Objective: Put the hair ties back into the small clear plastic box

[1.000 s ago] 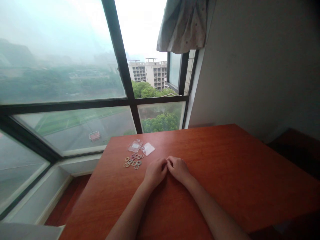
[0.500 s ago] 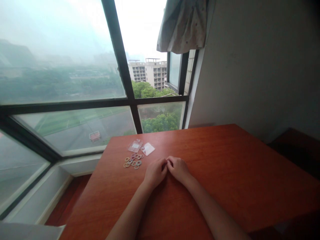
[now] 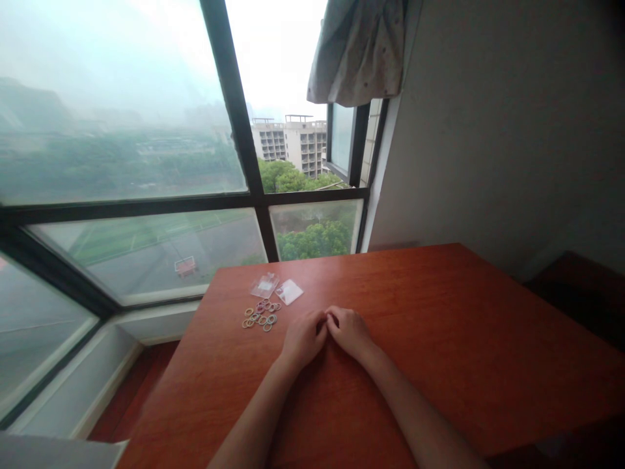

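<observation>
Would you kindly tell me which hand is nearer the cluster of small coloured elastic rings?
Left. The left hand lies just right of the rings; the right hand is farther right.

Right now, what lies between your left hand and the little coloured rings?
Only bare wooden table, seen in the head view; the left hand rests apart from the rings.
</observation>
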`<state>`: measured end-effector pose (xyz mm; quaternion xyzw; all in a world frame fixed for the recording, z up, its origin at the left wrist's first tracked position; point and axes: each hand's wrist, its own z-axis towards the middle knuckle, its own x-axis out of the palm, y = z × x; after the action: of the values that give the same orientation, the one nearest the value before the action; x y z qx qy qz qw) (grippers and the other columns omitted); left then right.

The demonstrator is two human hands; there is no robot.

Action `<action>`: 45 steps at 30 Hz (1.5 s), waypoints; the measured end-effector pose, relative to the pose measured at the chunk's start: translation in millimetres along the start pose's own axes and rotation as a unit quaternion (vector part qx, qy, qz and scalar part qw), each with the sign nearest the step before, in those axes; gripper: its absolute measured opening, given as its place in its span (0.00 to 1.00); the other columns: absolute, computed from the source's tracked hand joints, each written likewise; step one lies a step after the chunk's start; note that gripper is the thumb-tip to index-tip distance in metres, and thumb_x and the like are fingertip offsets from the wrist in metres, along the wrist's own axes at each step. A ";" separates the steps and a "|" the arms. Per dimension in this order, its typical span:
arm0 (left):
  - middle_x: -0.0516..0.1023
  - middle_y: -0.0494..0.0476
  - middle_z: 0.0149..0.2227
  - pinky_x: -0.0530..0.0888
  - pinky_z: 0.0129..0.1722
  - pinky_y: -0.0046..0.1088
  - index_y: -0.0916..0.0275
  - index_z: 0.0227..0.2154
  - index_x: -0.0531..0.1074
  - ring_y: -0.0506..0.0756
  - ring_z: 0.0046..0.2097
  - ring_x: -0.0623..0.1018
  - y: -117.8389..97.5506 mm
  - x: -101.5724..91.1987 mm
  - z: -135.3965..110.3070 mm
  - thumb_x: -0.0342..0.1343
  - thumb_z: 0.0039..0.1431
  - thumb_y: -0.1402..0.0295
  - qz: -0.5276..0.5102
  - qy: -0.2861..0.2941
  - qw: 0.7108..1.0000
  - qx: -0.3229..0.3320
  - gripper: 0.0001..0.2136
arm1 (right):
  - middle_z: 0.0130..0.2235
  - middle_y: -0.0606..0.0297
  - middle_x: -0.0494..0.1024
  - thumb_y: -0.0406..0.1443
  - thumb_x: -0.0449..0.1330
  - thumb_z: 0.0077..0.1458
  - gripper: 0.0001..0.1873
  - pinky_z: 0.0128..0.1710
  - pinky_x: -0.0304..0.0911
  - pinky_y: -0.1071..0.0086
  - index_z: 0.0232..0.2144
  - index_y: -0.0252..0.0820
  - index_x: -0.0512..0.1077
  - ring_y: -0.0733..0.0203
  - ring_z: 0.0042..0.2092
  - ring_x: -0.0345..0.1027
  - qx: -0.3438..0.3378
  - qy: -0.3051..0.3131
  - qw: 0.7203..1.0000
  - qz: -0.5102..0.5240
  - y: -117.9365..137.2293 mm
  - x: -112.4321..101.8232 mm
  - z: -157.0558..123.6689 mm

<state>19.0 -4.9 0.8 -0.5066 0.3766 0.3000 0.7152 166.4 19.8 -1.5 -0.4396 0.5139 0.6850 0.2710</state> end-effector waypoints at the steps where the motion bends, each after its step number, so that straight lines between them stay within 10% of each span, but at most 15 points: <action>1: 0.77 0.55 0.35 0.64 0.35 0.26 0.60 0.32 0.69 0.53 0.35 0.73 0.4 0.3 -0.1 0.48 0.60 0.71 -0.001 -0.001 1.000 0.001 0.05 | 0.39 0.62 0.81 0.35 0.50 0.62 0.12 0.36 0.55 0.71 0.38 0.45 0.75 0.60 0.40 0.73 -0.002 -0.002 1.000 0.000 0.0 -0.1 0.1; 45: 0.76 0.54 0.34 0.64 0.34 0.25 0.60 0.31 0.69 0.52 0.35 0.73 1.9 2.7 -0.7 0.48 0.59 0.72 0.005 -0.011 1.000 0.012 0.05 | 0.39 0.63 0.81 0.35 0.50 0.61 0.13 0.35 0.55 0.72 0.38 0.46 0.74 0.60 0.40 0.73 -0.013 -0.011 1.000 0.006 -1.9 1.7 -0.1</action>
<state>18.8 -4.8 -2.5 -0.4928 0.3752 0.3045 0.7236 167.2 20.3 -4.0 -0.4323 0.5049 0.6979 0.2667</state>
